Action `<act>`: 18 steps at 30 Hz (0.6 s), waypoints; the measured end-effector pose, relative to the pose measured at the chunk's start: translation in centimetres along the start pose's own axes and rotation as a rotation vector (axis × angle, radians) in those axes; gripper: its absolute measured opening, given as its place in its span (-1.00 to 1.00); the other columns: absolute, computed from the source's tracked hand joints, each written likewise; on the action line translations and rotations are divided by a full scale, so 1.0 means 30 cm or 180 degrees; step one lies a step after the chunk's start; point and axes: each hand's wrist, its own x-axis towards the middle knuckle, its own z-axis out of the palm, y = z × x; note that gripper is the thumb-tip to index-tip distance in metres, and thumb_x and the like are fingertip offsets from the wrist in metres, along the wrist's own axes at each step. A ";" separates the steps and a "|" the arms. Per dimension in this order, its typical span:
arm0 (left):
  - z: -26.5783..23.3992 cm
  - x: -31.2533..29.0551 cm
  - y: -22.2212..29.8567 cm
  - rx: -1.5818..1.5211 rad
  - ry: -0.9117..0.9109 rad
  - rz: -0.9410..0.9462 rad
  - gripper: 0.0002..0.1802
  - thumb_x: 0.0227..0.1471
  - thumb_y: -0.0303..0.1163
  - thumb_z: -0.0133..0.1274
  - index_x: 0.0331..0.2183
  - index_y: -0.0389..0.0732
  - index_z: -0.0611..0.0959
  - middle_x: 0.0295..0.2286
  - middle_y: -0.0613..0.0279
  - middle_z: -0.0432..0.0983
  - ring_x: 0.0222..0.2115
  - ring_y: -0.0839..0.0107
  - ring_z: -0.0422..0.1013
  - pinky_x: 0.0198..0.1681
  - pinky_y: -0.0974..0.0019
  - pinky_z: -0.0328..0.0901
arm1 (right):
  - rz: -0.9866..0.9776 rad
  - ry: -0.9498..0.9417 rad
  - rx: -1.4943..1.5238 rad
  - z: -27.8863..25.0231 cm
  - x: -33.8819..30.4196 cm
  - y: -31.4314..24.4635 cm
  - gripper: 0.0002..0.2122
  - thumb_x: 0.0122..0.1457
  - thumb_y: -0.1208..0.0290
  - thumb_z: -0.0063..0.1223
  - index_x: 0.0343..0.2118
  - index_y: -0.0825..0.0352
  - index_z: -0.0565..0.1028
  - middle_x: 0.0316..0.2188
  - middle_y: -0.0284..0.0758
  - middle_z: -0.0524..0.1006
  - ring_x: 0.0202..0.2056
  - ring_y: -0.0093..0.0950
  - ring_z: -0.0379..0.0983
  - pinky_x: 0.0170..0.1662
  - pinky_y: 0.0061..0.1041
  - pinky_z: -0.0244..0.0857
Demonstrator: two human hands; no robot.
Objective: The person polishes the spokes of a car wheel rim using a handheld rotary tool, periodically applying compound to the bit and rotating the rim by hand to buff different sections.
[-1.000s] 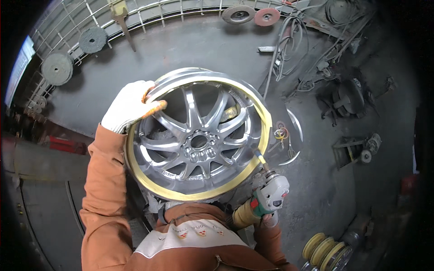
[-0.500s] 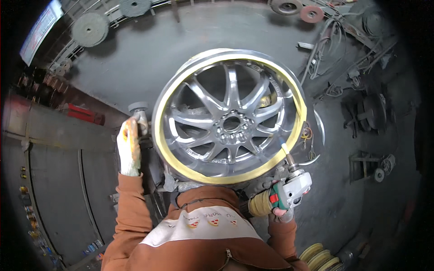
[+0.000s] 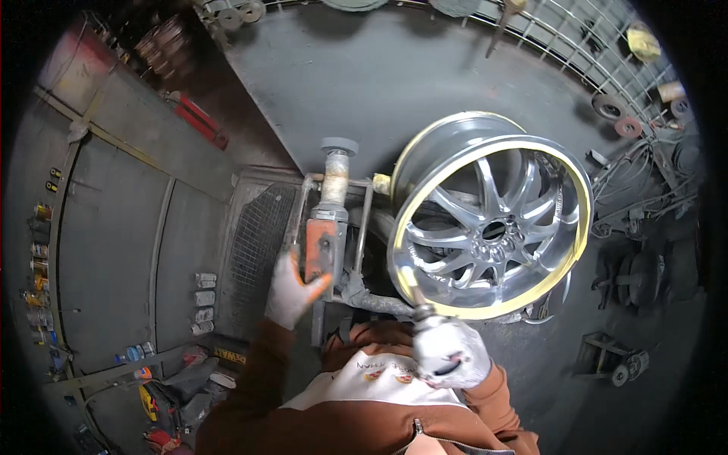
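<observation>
A polished alloy wheel (image 3: 497, 205) with slim spokes and yellow tape around its rim edge stands tilted in front of me. My right hand (image 3: 461, 360), in a white glove, grips a power grinder. Its metal spindle (image 3: 425, 309) and pale tip reach the wheel's lower left rim; whether the tip touches is unclear, and the glove hides most of the body. At the lower end of an orange and grey power tool (image 3: 326, 241) is my left hand (image 3: 296, 292), gloved, thumb and fingers apart. That tool lies on the metal frame, with a grey round head at its far end.
A metal tube frame (image 3: 365, 227) stands beside the wheel. To the left are a dark mesh panel (image 3: 262, 243), grey panels and several small cans (image 3: 203, 299). Cables (image 3: 637, 178) and a wire rack (image 3: 561, 53) with discs are at the right and far side.
The view has swung left, so the wheel now sits farther right. My left hand has left the tool's head end for its lower end, fingers spreading. The grinder's tip is now at the rim's left.
</observation>
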 end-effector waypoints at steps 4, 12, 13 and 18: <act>0.103 -0.054 -0.004 -0.0417 -0.0476 -0.0148 -0.07 -0.25 -0.34 0.47 0.15 -0.25 0.38 0.01 0.08 0.43 0.02 0.22 0.40 0.15 0.16 0.29 | 0.0211 -0.0378 -0.0595 0.126 0.201 -0.007 -0.27 -0.14 -0.05 0.44 0.05 0.35 0.50 0.04 -0.10 0.52 0.01 -0.13 0.49 0.13 -0.25 0.31; 0.246 -0.083 -0.136 -0.2946 0.0160 -0.0788 0.12 -0.20 -0.02 0.42 0.27 -0.27 0.23 0.12 0.01 0.34 0.12 0.11 0.33 0.23 0.11 0.23 | 0.0665 -0.0612 0.0066 0.300 0.317 0.106 -0.46 0.13 0.06 0.20 0.09 0.32 0.44 0.01 -0.17 0.54 0.02 -0.25 0.49 0.13 -0.28 0.32; 0.237 -0.076 -0.119 -0.3167 0.0142 -0.0816 0.08 -0.14 0.00 0.39 0.27 -0.25 0.24 0.13 0.03 0.34 0.13 0.13 0.32 0.24 0.10 0.21 | 0.0490 -0.0672 -0.0410 0.307 0.323 0.122 -0.45 0.11 0.07 0.22 0.09 0.32 0.43 0.00 -0.19 0.54 0.00 -0.25 0.50 0.11 -0.29 0.33; 0.157 -0.066 0.011 -0.5020 -0.0058 -0.1676 -0.27 0.20 0.04 0.04 0.27 -0.10 0.30 0.16 0.13 0.34 0.18 0.21 0.26 0.27 -0.02 0.17 | 0.0757 -0.0476 0.0203 0.336 0.356 0.127 -0.49 0.05 0.09 0.28 -0.01 0.27 0.44 -0.02 -0.27 0.56 -0.02 -0.27 0.50 0.11 -0.32 0.31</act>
